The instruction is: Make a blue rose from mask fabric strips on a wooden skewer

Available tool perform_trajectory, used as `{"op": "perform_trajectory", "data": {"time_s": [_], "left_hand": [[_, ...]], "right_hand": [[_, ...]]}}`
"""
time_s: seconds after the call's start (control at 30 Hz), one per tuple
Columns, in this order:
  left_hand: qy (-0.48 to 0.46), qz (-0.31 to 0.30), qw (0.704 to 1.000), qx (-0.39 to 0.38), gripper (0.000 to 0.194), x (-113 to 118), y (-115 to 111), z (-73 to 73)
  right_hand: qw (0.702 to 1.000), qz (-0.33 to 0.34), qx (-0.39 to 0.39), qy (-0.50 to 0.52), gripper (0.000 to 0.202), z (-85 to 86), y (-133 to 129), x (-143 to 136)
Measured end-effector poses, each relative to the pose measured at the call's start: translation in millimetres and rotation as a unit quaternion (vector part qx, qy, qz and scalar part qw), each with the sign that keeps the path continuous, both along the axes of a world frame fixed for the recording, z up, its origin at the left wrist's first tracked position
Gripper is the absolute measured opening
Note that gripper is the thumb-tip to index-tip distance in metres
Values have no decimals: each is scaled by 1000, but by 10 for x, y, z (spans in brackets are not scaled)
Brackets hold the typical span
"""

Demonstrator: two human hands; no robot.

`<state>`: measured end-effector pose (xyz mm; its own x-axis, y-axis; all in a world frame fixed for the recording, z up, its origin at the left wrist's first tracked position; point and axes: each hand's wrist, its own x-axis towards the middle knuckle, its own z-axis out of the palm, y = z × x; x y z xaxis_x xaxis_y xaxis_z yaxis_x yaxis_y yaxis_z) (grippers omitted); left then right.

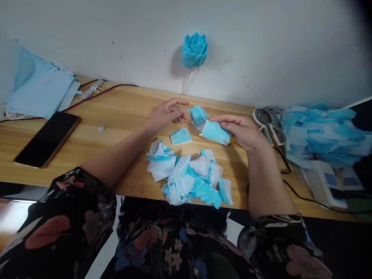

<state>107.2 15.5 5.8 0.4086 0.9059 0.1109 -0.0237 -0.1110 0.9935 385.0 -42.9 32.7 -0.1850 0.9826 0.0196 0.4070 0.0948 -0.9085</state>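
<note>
The right hand (242, 130) pinched a blue piece (215, 133) that stretched lengthwise leftward, toward the empty left hand (171, 112), its fingers parted.

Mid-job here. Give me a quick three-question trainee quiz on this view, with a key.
1. Which hand holds a light-blue, roughly rectangular fabric piece?
2. True or false: the flat black rectangular phone lies left of the crumpled blue-and-white fabric heap.
3. The blue rose-shaped fabric flower is: A on the phone; B in front of the pale wall; C inside the heap.

Key: 1. Right hand. 2. True. 3. B.
</note>
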Motion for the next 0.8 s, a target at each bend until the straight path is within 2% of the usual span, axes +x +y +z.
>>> {"op": "perform_trajectory", "data": {"time_s": [0.07, 0.17, 0.23, 0.3, 0.4, 0.53, 0.67, 0.8], "left_hand": [[3, 0, 1000, -4, 31, 6, -10, 2], [2, -3, 1000, -9, 29, 7, -6, -7], [2, -1, 1000, -12, 27, 4, 3, -16], [3, -1, 1000, -13, 25, 2, 12, -24], [7, -7, 1000, -12, 23, 5, 27, -40], [14, -10, 1000, -1, 25, 10, 62, -98], [18, -42, 999, 26, 40, 3, 81, -146], [11, -110, 993, 38, 63, -7, 51, -119]], "right_hand": [[993, 20, 33, -114, 26, -6, -8, -4], [953, -5, 165, -254, 29, -78, -2, -138], [930, 11, 246, -273, 31, -135, -8, -279], [918, 55, 278, -277, 33, -180, -25, -427], [906, 118, 274, -301, 34, -217, -43, -624], [891, 146, 235, -360, 34, -225, -33, -805], [894, 131, 214, -372, 18, -229, -23, -845], [926, 60, 202, -312, 9, -240, -24, -778]]}}
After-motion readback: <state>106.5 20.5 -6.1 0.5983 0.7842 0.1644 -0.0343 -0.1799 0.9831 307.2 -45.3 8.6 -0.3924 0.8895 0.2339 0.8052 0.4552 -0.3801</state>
